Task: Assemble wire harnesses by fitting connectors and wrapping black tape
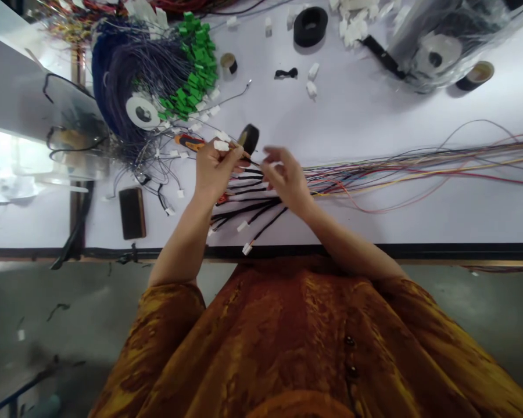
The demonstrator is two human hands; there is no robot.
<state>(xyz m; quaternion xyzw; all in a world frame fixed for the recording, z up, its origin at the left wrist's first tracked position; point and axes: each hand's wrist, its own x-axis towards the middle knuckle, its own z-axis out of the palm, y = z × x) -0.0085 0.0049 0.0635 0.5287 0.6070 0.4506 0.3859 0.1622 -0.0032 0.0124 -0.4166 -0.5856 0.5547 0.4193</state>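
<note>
My left hand (pixel 217 171) is closed in a pinch on thin wires that end in a white connector (pixel 221 145). From its fingertips the wires, dark toward the right, run to my right hand (pixel 287 181). That hand's curled fingers meet the dark stretch of wire, with the forefinger raised and slightly blurred. Just behind the wires is a roll of black tape (pixel 250 138); whether it touches them I cannot tell. Below both hands lie several black-wrapped branches (pixel 265 204) of a wire harness, some tipped with white connectors (pixel 247 248).
Long loose wires (pixel 396 168) stretch right. A coiled bundle with green connectors (pixel 196 69) lies back left, near an orange-handled tool (pixel 189 141). A dark phone-like object (pixel 132 213) lies front left. Another black tape roll (pixel 310 26) and a clear plastic bag (pixel 457 46) lie at the back.
</note>
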